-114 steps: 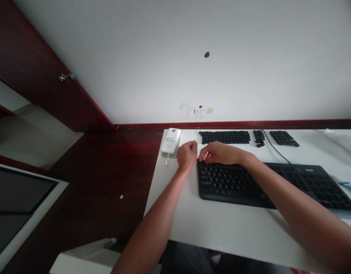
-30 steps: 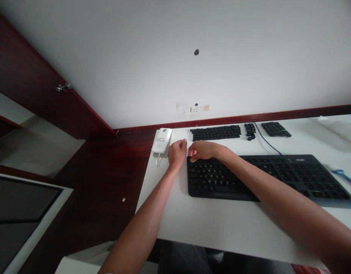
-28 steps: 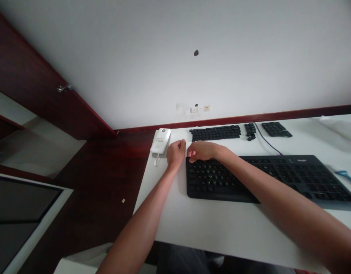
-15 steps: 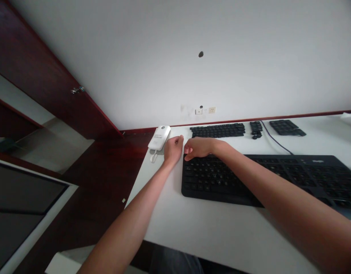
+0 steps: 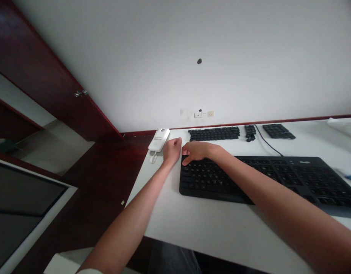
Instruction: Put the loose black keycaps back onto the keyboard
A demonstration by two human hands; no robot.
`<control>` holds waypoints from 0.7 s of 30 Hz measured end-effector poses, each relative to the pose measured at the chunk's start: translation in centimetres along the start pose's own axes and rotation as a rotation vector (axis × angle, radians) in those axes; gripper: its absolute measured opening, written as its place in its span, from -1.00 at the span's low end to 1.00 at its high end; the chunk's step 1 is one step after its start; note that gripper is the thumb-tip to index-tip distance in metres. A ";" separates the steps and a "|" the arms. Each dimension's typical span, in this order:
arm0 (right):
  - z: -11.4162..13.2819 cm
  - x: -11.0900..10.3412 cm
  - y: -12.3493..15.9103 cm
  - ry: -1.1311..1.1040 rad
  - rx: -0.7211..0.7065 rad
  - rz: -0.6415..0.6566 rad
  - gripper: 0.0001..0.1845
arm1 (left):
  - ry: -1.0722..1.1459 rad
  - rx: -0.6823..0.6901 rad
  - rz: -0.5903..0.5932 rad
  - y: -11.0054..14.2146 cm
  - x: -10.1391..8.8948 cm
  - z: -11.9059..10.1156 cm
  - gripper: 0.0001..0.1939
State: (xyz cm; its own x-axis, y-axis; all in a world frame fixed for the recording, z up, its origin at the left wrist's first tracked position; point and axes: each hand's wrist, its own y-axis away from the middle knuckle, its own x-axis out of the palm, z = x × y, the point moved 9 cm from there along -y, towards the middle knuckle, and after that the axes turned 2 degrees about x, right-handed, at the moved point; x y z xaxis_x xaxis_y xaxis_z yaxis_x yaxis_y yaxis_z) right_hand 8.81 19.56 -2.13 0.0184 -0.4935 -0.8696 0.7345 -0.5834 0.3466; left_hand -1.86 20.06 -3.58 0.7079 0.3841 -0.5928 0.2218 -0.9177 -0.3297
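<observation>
A long black keyboard (image 5: 264, 179) lies on the white table (image 5: 198, 220), partly covered by my right forearm. At its upper left corner is my right hand (image 5: 196, 151), its thumb resting on the corner keys and its curled fingers at the back edge. My left hand (image 5: 172, 150) is closed, thumb and fingers pressed together, just left of that corner. Whatever it may pinch is hidden. Beside it, to the left, sits a white phone-shaped device (image 5: 159, 140) with a short white cable (image 5: 154, 156).
Along the wall lie black keycaps in groups: a wide block (image 5: 214, 133), a narrow one (image 5: 249, 132) and a right one (image 5: 278, 131). A dark cable (image 5: 267, 140) runs between them. White material (image 5: 345, 127) lies far right. Left stands a dark red door (image 5: 58, 76).
The view has shifted slightly, bringing more of the table's right side into sight. My right thumb sits slightly lower on the keyboard's corner; my left hand stays closed beside it.
</observation>
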 end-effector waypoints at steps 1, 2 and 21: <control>0.2 0.0 0.1 0.012 -0.007 0.003 -0.53 | -0.007 -0.006 -0.001 0.0 0.0 0.0 -0.50; 0.5 0.0 0.3 0.016 -0.017 0.008 -0.53 | -0.012 -0.013 -0.001 0.0 0.1 0.0 -0.50; -1.5 0.9 -1.3 -0.266 -0.128 0.053 -0.47 | -0.009 0.004 -0.006 -0.1 0.3 0.3 -0.51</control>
State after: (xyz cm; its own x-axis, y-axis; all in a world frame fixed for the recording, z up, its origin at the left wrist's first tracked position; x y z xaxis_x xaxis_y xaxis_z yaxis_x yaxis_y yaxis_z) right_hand 8.90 20.78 -3.91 -0.1070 -0.6824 -0.7231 0.8174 -0.4744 0.3269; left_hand -1.83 20.31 -3.93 0.7009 0.3901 -0.5971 0.2233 -0.9151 -0.3358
